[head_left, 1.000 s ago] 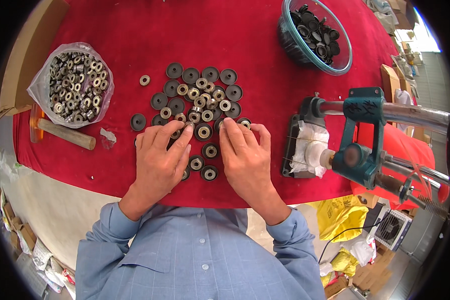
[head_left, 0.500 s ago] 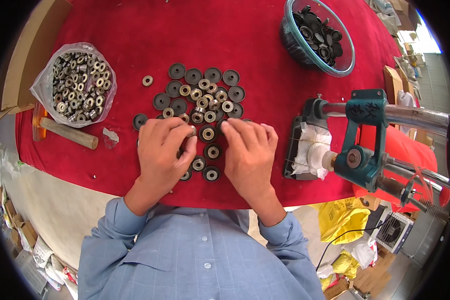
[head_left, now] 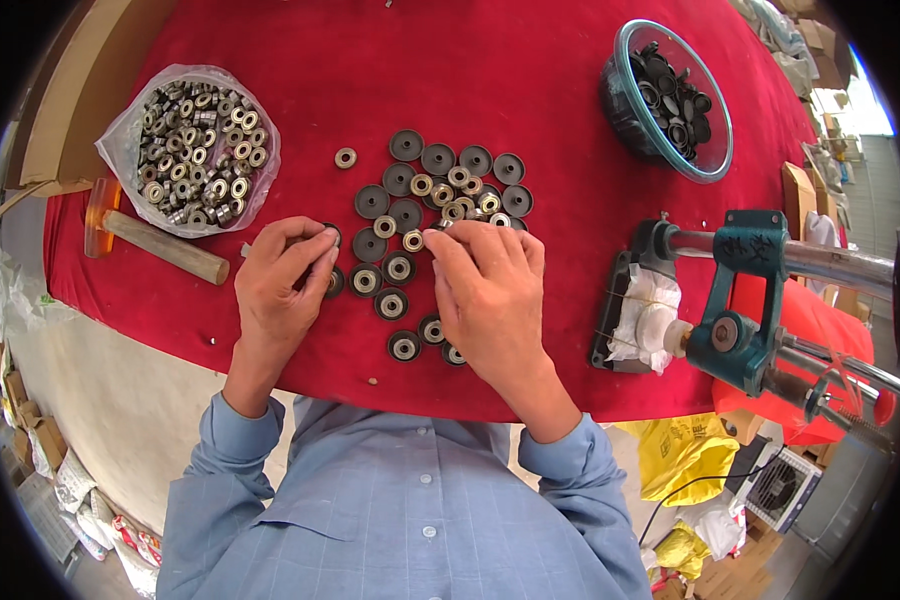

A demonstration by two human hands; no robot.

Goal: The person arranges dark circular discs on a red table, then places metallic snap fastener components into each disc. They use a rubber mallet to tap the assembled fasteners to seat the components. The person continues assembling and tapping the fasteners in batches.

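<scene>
My left hand [head_left: 280, 283] is closed, thumb and forefinger pressed together at the edge of a dark round cap [head_left: 333, 228]; whatever is pinched there is mostly hidden. My right hand [head_left: 495, 300] reaches over a small pile of steel ball bearings [head_left: 442, 193], its forefinger beside a bearing [head_left: 413, 240] and its thumb apart from the fingertips. Dark grey caps with a centre stud [head_left: 406, 145] lie around the pile. Closer to me, several caps hold a bearing [head_left: 392, 303]; part of this group is under my right hand.
A clear plastic bag of bearings [head_left: 115, 140] stands at left above a wooden-handled hammer [head_left: 165, 245]. At far right sits a clear bowl of black caps [head_left: 720, 150]. A green press [head_left: 725, 330] stands at right. One loose bearing [head_left: 345, 158] lies apart on the red cloth [head_left: 300, 60].
The view has shifted, so the table things appear further right. My left hand has moved left, away from the bearing-filled caps, to an outer cap. My right hand has moved onto the pile's near edge.
</scene>
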